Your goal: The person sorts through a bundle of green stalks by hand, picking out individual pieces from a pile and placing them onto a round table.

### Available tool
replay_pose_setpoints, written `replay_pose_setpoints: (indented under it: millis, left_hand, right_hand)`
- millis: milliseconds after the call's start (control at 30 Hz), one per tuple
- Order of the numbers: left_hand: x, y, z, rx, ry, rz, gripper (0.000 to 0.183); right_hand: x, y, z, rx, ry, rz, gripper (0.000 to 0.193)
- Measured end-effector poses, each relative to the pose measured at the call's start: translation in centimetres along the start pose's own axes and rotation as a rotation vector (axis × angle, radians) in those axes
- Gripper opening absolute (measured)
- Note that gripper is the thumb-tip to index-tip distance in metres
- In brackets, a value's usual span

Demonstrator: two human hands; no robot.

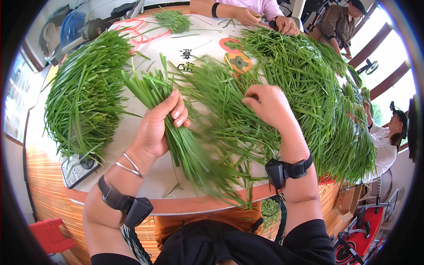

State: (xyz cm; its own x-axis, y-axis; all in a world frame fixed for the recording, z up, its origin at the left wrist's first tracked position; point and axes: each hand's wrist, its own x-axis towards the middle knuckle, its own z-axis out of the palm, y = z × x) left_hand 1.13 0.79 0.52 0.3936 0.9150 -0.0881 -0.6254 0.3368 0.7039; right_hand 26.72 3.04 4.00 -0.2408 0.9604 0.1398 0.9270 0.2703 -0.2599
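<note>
My left hand (160,119) is wrapped around a bunch of garlic chives (187,148), its cut ends pointing up and away while the leaves hang blurred toward the table's near edge. Over a loose spread of chives (216,95) in the middle is my right hand (268,104), with fingers curled in and thumb pressed to them. Whatever it may pinch is hidden. A thick, neat stack of chives (84,95) lies to the left, and a large heap (304,84) covers the right side.
Below the left stack lies a dark flat device (79,171) on the white tabletop (145,179). A small chive bundle (173,21) and red ribbon (152,39) sit at the far side. Across the table are a co-worker's hands (265,20). A red stool (52,235) stands lower left.
</note>
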Motion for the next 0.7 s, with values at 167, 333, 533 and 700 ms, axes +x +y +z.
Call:
replay_pose_setpoints:
  millis: [167,333,533,700]
  left_hand:
    - [-0.1,0.1,0.4,0.011,0.001,-0.011,0.019]
    - [0.0,-0.1,0.1,0.038,-0.02,-0.021,0.018]
    - [-0.6,-0.4,1.1,0.154,0.001,-0.17,0.032]
    - [-0.8,-0.8,0.8,0.177,-0.013,-0.134,0.045]
  right_hand:
    - [0.3,0.7,-1.2,0.654,0.345,0.077,0.015]
    - [0.3,0.3,-1.2,1.009,0.42,-0.013,0.017]
    - [-0.7,-3.3,-0.5,0.994,0.276,-0.017,0.017]
    - [-2.0,-7.3,1.7,0.862,-0.026,-0.177,0.013]
